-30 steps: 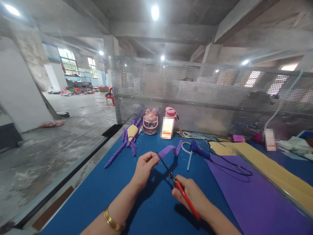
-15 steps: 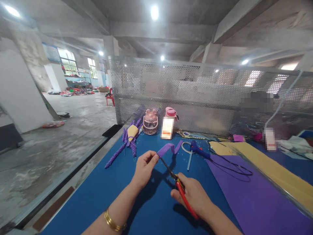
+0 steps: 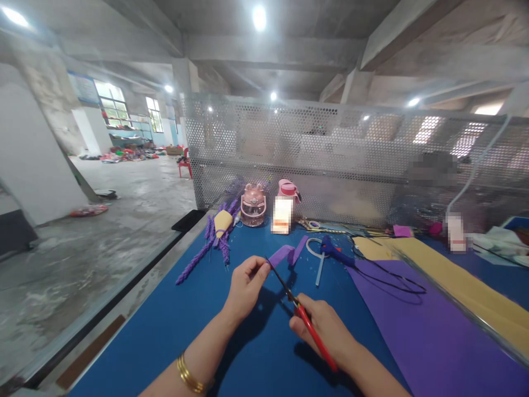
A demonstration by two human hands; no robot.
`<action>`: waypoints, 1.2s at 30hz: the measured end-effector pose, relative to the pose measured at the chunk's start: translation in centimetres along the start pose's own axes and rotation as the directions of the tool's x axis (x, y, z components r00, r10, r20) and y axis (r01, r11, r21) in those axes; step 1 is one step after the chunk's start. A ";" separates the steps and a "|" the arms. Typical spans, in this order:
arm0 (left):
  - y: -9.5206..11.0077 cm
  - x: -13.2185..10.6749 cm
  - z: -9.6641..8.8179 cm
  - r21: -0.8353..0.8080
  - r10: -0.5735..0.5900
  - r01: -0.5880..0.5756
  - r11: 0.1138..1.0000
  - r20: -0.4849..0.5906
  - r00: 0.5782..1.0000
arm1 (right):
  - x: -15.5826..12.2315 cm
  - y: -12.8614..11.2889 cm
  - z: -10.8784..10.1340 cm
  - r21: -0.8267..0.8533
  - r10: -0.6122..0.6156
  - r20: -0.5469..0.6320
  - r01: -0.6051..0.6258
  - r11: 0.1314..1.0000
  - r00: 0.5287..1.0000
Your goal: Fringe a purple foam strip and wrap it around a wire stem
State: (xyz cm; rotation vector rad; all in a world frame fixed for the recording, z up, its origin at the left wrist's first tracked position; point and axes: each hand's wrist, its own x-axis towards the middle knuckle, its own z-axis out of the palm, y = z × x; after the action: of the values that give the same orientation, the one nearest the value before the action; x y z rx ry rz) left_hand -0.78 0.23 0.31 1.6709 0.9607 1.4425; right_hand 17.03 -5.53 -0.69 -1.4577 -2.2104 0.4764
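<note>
Between the thumb and fingers of my left hand (image 3: 249,281) is the near end of a purple ribbon (image 3: 281,255), pinched tight. The rest of the strip curls away to the right above the blue tabletop (image 3: 264,342). My right hand (image 3: 324,325) is closed round red-handled scissors (image 3: 311,330), whose dark blades point up and left. The blade tips reach the ribbon right beside my left thumb. Whether the blades have cut into it, I cannot tell.
A blue glue gun (image 3: 336,251) with its cable lies right of the ribbon, near a purple sheet (image 3: 397,309). Purple braided flower stems (image 3: 196,266) with a yellow wrap lie at left. A pink bottle (image 3: 253,207) stands before the perforated metal screen (image 3: 330,154).
The scissor tips have risen slightly across the ribbon beside my left thumb. The ribbon has shifted a little, and both hands stay in nearly the same place.
</note>
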 end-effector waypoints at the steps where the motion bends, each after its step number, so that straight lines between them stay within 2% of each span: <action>1: 0.0 0.0 0.0 0.008 0.003 -0.003 1.000 -0.003 1.000 | 0.0 0.1 0.0 0.021 -0.008 0.007 0.008 1.000 1.000; 18: -0.3 -0.3 0.5 0.101 0.033 -0.028 0.995 -0.052 0.998 | 0.1 -0.2 -0.2 0.079 0.001 0.038 -0.004 0.997 0.999; 36: -0.2 -0.4 0.7 0.153 0.045 -0.032 0.988 -0.077 0.996 | 0.0 -0.3 -0.3 0.014 -0.008 0.050 0.007 1.000 0.999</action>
State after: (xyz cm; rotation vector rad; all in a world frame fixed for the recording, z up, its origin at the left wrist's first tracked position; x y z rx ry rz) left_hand -0.18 -0.10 -0.12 1.7606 1.1127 1.5041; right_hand 17.01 -5.63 -0.29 -1.4450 -2.2458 0.5294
